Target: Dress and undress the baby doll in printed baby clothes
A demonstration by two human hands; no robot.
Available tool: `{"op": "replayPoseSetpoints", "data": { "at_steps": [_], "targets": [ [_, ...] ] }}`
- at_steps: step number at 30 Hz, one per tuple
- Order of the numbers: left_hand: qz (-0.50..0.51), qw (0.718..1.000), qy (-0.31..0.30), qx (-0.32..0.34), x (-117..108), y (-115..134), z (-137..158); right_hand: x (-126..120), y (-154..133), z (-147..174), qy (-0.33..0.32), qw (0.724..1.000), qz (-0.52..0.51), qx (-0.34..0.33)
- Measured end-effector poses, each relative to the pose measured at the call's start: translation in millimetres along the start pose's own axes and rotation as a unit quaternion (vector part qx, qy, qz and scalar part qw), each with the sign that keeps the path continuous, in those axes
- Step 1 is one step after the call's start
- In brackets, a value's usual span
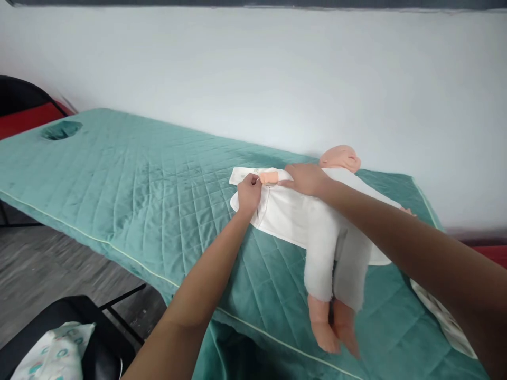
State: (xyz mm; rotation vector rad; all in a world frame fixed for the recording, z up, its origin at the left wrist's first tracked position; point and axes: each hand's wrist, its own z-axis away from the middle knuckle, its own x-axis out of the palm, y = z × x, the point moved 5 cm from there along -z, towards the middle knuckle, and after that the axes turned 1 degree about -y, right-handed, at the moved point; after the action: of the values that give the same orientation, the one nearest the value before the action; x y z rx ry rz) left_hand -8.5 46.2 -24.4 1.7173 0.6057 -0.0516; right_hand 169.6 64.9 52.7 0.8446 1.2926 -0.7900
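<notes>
Soft, even daylight, faint shadows, no glare; slight blur throughout, with wide-angle bending at the edges.

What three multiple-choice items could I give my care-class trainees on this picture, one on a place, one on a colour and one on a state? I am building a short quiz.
1. Where does the flesh-coloured baby doll in the white cloth garment lie?
A. on the quilted padded table
B. on the grey floor
C. on the black chair

2. What colour is the quilted cover of the padded table?
A. red
B. teal green
C. yellow

3. What is the left hand doing?
A. hanging free in the air
B. lying flat on the floor
C. pinching the white sleeve edge by the doll's arm

Key: 1 A, the doll lies on its back on the cover; 2 B, the whole cover is teal green; 3 C, the fingers close on the sleeve edge while the right hand rests on the doll's chest.
</notes>
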Motion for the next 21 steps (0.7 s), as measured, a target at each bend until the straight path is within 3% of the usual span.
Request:
{"op": "replayPoseSetpoints", "data": {
  "at_steps": [4, 10, 14, 18, 21],
  "targets": [
    [0.005, 1.000, 0.014, -0.014, -2, 0, 0, 7, -5, 2, -0.009, 1.000, 0.026, -0.007],
    [0.029, 0.999, 0.038, 0.015, -5, 4, 6, 17, -12, -5, -0.005, 1.000, 0.026, 0.008],
    [-0.069, 0.994, -0.009, 0.089, 3, 11, 12, 21, -16, -10, -0.009, 0.999, 0.027, 0.026],
    [-0.167, 0.970, -0.084, 0.156, 14, 19, 18, 24, -19, -19, -0.008, 0.999, 0.011, 0.048],
    [-0.217, 0.956, -0.062, 0.190, 12, 24, 19, 18, -15, -14, 0.007, 0.999, -0.011, 0.045]
  ]
}}
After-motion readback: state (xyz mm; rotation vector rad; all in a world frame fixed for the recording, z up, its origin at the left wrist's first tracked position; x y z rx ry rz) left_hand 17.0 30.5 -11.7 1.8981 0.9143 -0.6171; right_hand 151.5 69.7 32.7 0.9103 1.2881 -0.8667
